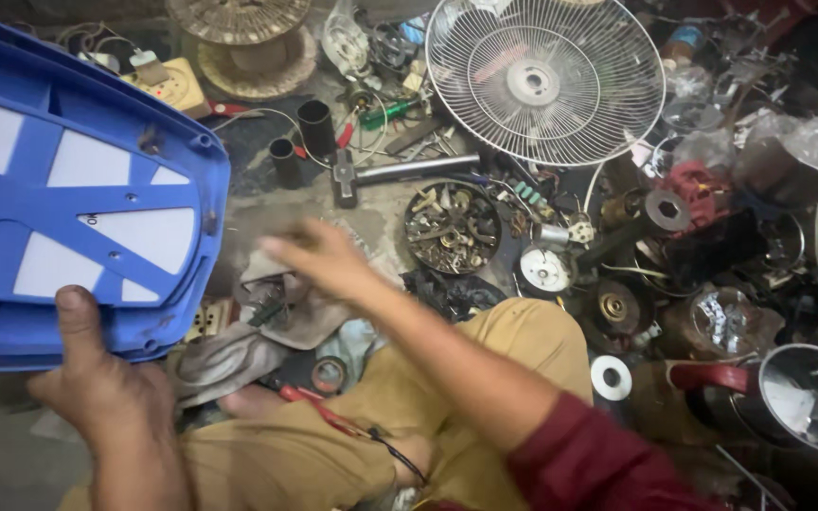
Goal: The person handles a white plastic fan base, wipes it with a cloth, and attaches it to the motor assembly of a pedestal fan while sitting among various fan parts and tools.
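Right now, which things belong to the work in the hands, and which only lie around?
In hand:
left hand grips the blue plastic base
right hand reaches over the rags; it is blurred, and its grip is unclear

Lying about:
fan grille
hammer
bowl of screws
red pliers
wire spool

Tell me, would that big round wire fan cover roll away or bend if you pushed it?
The fan cover lies flat among clutter, so it would probably slide, not roll. Its thin wire ribs suggest it is light for its size and may flex a little.
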